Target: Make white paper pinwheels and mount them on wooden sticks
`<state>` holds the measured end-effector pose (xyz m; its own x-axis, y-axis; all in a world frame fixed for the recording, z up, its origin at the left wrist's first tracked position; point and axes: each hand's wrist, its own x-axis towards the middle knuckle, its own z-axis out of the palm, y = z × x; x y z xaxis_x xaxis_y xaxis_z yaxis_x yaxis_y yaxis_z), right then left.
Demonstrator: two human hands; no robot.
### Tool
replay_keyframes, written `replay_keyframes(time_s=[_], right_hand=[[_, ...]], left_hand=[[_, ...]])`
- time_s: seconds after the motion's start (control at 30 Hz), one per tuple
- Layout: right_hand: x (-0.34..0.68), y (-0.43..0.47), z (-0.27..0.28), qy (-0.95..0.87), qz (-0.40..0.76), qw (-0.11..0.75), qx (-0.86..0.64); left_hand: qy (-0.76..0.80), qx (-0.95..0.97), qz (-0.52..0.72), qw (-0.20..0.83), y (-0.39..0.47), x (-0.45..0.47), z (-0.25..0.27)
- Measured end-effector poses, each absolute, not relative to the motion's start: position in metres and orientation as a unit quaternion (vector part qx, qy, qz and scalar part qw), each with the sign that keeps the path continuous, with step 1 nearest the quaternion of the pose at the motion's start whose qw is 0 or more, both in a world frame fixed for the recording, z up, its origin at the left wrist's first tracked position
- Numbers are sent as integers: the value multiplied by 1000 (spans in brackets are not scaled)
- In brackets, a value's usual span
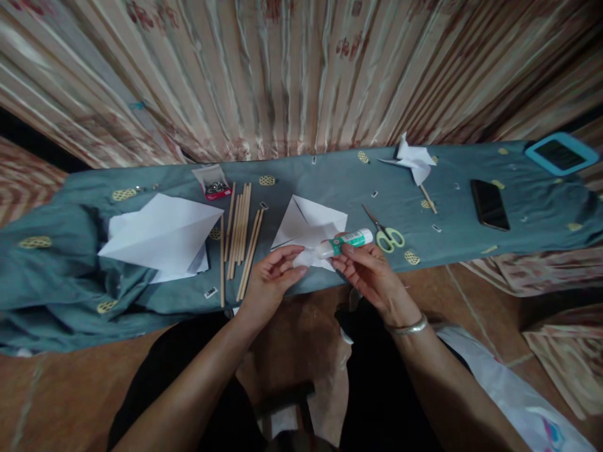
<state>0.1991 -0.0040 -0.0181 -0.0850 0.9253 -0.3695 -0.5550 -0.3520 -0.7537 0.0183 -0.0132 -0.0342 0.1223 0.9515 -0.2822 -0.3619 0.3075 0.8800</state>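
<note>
My right hand point(365, 267) grips a green and white glue stick point(349, 242), its translucent end pointing left over a cut square of white paper point(316, 216). With thumb and fingers, my left hand point(277, 270) pinches a near corner of that paper, close to the end of the glue stick. Slits run inward from the paper's corners. Just right of the glue stick lie scissors point(390, 238) with pale green handles. Whether the glue touches the paper is hard to tell.
Left of the paper lie several wooden sticks point(240, 229), a small box of metal pins point(214, 185) and stacked white paper point(157, 235). Rightward are a finished paper pinwheel point(414, 160) on a stick, a black phone point(490, 204) and a blue-framed tablet point(560, 154). A curtain point(292, 81) hangs behind.
</note>
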Motion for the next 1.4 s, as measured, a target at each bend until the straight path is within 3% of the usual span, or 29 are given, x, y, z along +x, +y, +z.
replay_keyframes(time_s=[0.23,0.53,1.4], right_hand=[[182,-6,-13,-204,718,529,-404],[165,-2,-11,-194,703,533,-428],[159,-3,-22,-317,641,518,-470]], left_hand=[[383,161,507,755,-13,10,-25],[399,91,525,746,-8,11,-17],[445,250,532,675,-15,4,-29]])
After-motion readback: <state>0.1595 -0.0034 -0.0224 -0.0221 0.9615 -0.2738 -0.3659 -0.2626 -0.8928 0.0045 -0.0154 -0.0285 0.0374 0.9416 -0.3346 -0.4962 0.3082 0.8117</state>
